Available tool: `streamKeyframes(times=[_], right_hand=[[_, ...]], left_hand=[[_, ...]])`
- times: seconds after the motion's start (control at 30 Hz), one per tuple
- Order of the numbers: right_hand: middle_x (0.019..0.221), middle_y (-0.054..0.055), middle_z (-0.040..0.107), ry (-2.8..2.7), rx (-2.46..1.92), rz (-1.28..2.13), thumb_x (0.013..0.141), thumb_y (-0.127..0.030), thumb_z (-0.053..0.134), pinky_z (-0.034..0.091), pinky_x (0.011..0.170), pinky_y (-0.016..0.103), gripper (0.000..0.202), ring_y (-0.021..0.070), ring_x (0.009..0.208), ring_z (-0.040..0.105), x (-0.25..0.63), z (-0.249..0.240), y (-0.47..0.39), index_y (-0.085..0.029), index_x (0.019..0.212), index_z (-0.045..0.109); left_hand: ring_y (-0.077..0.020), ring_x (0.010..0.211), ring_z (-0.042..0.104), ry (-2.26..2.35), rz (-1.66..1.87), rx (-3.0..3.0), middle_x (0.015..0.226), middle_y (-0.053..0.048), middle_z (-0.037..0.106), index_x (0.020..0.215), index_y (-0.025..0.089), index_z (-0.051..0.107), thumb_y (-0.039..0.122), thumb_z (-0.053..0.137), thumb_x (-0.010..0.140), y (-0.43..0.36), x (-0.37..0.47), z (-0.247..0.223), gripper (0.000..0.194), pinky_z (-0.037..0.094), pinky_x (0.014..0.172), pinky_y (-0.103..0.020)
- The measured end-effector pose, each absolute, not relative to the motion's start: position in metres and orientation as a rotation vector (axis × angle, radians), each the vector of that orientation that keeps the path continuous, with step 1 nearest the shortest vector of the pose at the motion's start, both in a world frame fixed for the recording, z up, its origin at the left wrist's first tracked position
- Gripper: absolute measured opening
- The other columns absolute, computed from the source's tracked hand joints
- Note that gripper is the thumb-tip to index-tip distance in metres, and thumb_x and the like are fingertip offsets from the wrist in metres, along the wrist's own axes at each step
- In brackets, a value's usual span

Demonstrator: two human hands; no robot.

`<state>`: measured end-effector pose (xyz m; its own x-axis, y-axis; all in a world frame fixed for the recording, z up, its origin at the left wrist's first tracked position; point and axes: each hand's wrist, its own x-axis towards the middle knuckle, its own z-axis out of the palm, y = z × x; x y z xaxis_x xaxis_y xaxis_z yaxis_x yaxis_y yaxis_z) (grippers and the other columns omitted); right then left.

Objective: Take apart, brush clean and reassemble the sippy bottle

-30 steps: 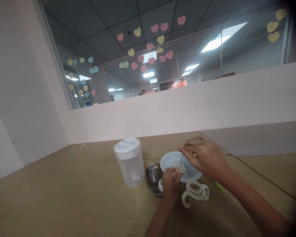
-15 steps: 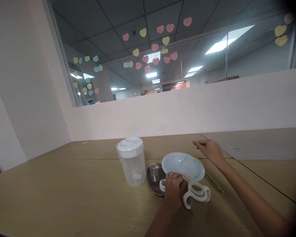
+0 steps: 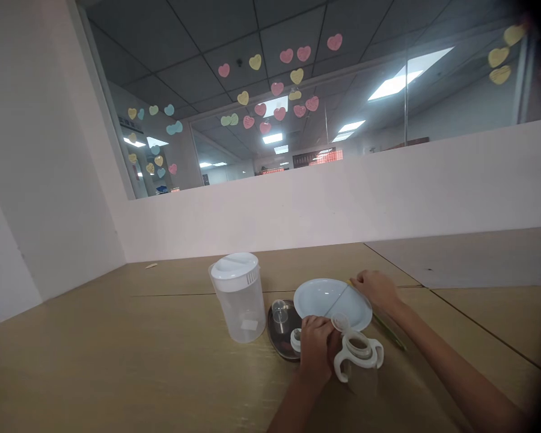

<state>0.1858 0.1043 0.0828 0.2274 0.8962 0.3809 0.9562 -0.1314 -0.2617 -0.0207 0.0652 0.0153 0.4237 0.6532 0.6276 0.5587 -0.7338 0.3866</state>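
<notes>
Over the white bowl (image 3: 311, 294), my right hand (image 3: 379, 290) pinches one end of a thin pale stick (image 3: 340, 299), whose exact kind I cannot tell. It slants down to the left into the bowl. My left hand (image 3: 315, 344) is closed in front of the bowl; what its fingers hold is hidden. A small clear round piece (image 3: 341, 322) shows beside those fingertips. Just right of them stands a clear cup with a white two-handled collar (image 3: 359, 350), its top uncovered. A long green stick (image 3: 391, 332) lies on the table under my right forearm.
Left of the bowl is a dark round tray (image 3: 274, 343) with a clear cap (image 3: 279, 313) and a white ring-shaped part (image 3: 296, 340), partly covered by my left hand. A lidded translucent pitcher (image 3: 241, 304) stands farther left on the wooden table (image 3: 117, 355). A wall runs behind.
My right hand has come down and slightly nearer the bowl's rim, so the thin stick lies lower across the bowl. My left hand keeps its place. The view has shifted slightly.
</notes>
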Motion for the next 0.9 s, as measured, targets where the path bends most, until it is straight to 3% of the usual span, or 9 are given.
streamKeyframes(times=[0.07, 0.13, 0.2, 0.27, 0.43, 0.6, 0.77, 0.9], right_hand=[[0.075, 0.009, 0.068, -1.86, -1.914, -0.078, 0.079, -0.035, 0.046, 0.037, 0.059, 0.026, 0.032, 0.0181, 0.071, 0.059, 0.177, 0.096, 0.097, -0.015, 0.073, 0.07], [0.069, 0.003, 0.066, -2.156, -1.628, 0.292, 0.07, -0.03, 0.055, 0.037, 0.057, 0.022, 0.023, 0.0135, 0.063, 0.056, 0.166, 0.108, 0.087, -0.017, 0.079, 0.072], [0.064, -0.001, 0.064, -2.35, -1.384, 0.686, 0.063, -0.028, 0.061, 0.037, 0.054, 0.02, 0.026, 0.0119, 0.059, 0.053, 0.153, 0.114, 0.078, -0.019, 0.084, 0.073], [0.065, -0.002, 0.063, -2.386, -1.227, 0.838, 0.062, -0.03, 0.063, 0.038, 0.055, 0.02, 0.025, 0.0115, 0.061, 0.052, 0.143, 0.116, 0.073, -0.019, 0.082, 0.073], [0.066, -0.002, 0.059, -2.301, -1.127, 0.801, 0.064, -0.032, 0.063, 0.038, 0.058, 0.02, 0.022, 0.0112, 0.064, 0.05, 0.133, 0.111, 0.076, -0.015, 0.075, 0.07], [0.073, -0.001, 0.061, -2.258, -1.209, 0.746, 0.071, -0.03, 0.054, 0.038, 0.06, 0.02, 0.022, 0.0114, 0.068, 0.052, 0.14, 0.113, 0.079, -0.014, 0.082, 0.065], [0.063, 0.0, 0.061, -2.269, -1.586, 0.314, 0.066, -0.015, 0.051, 0.034, 0.055, 0.02, 0.014, 0.0105, 0.059, 0.051, 0.147, 0.1, 0.087, -0.015, 0.066, 0.065], [0.06, 0.004, 0.064, -2.227, -1.701, 0.251, 0.056, -0.005, 0.053, 0.035, 0.056, 0.021, 0.017, 0.0132, 0.059, 0.056, 0.146, 0.078, 0.097, -0.015, 0.056, 0.067]], left_hand=[[-0.0167, 0.076, 0.053, 1.098, 1.215, 2.542, 0.078, -0.002, 0.065, 0.076, 0.021, 0.064, 0.026, 0.044, 0.09, 0.067, -0.021, 0.014, 0.025, 0.033, 0.074, -0.031], [-0.0168, 0.077, 0.053, 1.088, 1.238, 2.532, 0.078, -0.003, 0.065, 0.079, 0.021, 0.064, 0.027, 0.041, 0.091, 0.069, -0.021, 0.013, 0.026, 0.034, 0.074, -0.031], [-0.0171, 0.078, 0.054, 1.068, 1.26, 2.526, 0.08, -0.004, 0.065, 0.082, 0.02, 0.064, 0.028, 0.039, 0.092, 0.07, -0.022, 0.012, 0.028, 0.034, 0.074, -0.031], [-0.0171, 0.079, 0.054, 1.063, 1.29, 2.501, 0.082, -0.005, 0.065, 0.083, 0.019, 0.064, 0.028, 0.038, 0.092, 0.07, -0.024, 0.013, 0.029, 0.036, 0.073, -0.03], [-0.0182, 0.084, 0.055, 1.122, 1.354, 2.42, 0.086, -0.004, 0.065, 0.086, 0.02, 0.065, 0.027, 0.042, 0.089, 0.065, -0.029, 0.024, 0.024, 0.039, 0.076, -0.03], [-0.02, 0.093, 0.055, 1.223, 1.531, 2.262, 0.096, -0.005, 0.064, 0.096, 0.021, 0.063, 0.018, 0.042, 0.084, 0.07, -0.042, 0.032, 0.025, 0.039, 0.085, -0.035], [-0.0178, 0.081, 0.056, 1.351, 1.717, 1.989, 0.08, -0.003, 0.062, 0.077, 0.02, 0.057, 0.006, 0.038, 0.071, 0.086, -0.056, 0.027, 0.024, 0.042, 0.077, -0.03], [-0.0154, 0.072, 0.055, 1.426, 1.755, 1.868, 0.071, 0.0, 0.057, 0.069, 0.021, 0.049, 0.006, 0.037, 0.068, 0.098, -0.064, 0.02, 0.019, 0.041, 0.07, -0.025]])
